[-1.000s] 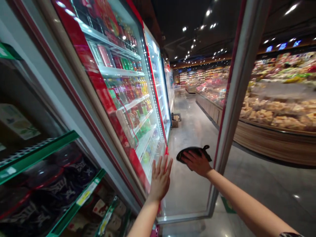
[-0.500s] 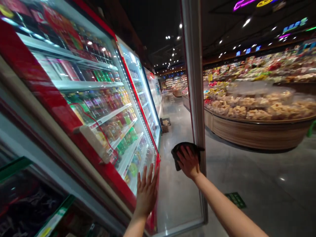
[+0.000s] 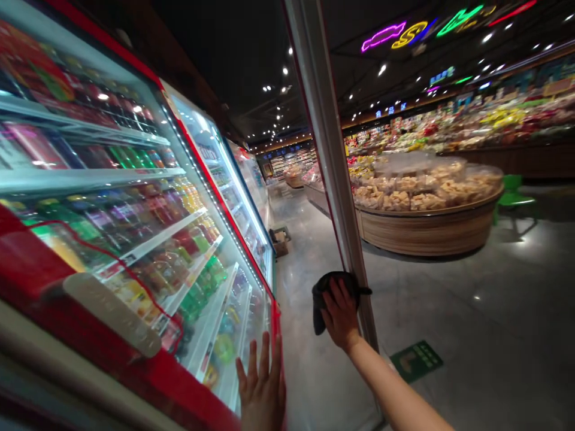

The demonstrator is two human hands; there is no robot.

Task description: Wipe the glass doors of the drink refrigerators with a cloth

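A black cloth (image 3: 319, 308) lies against the glass of an open cooler door, near its grey metal frame (image 3: 331, 149). My right hand (image 3: 341, 317) presses flat on this cloth, holding it to the pane. Lower and to the left, my left hand (image 3: 263, 383) is held up with fingers spread and nothing in it. It is close to the red edge of the drinks cooler (image 3: 277, 317). Whether it touches the glass, I cannot tell.
Bottles and cans fill the lit cooler shelves (image 3: 148, 236); a pale handle (image 3: 112, 311) sits on its red front. Beyond the door stands a round wooden display (image 3: 426, 233) of packaged food. A green floor sign (image 3: 417, 361), a cardboard box (image 3: 281, 244) and a green chair (image 3: 514, 194) are farther off.
The camera view has turned right, shifting the cooler and door frame leftward. My right hand and the cloth are slightly lower in view. My left hand also appears lower, still spread.
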